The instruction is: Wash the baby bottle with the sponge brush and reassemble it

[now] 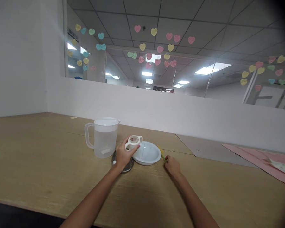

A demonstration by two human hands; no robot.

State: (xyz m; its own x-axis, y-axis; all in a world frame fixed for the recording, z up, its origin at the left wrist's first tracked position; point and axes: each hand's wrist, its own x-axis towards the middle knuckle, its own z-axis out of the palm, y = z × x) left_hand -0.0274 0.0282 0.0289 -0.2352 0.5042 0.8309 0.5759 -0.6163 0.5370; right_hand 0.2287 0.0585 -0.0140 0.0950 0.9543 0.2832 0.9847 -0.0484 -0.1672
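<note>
Clock centred on the white bowl, twelve toward the wall. Left hand at nine, fingers and thumb clamped round the side of a white two-handled piece at ten, raised and tilted, overlapping the bowl's rim from here; cannot tell whether the two touch. Its top is a round opening, a loop handle standing out on either side. Looks like moulded plastic: probably light and stiff, little give, smooth enough to slip if wet. Best hold, I judge, round the body as now, or by the loops, leaving the opening free. Right hand at four, fingers drawn together on the green end of a slim yellow-and-green tool, its yellow end pointing up beside the bowl at three. Tool likely light too; the green stem is the natural grip. Dark round tray at eight, partly under the left forearm's line. Clear pitcher between nine and ten, handle toward nine; looks the bulkiest thing here, best lifted by that handle. Pink cloth well off at three, soft by its look.
</note>
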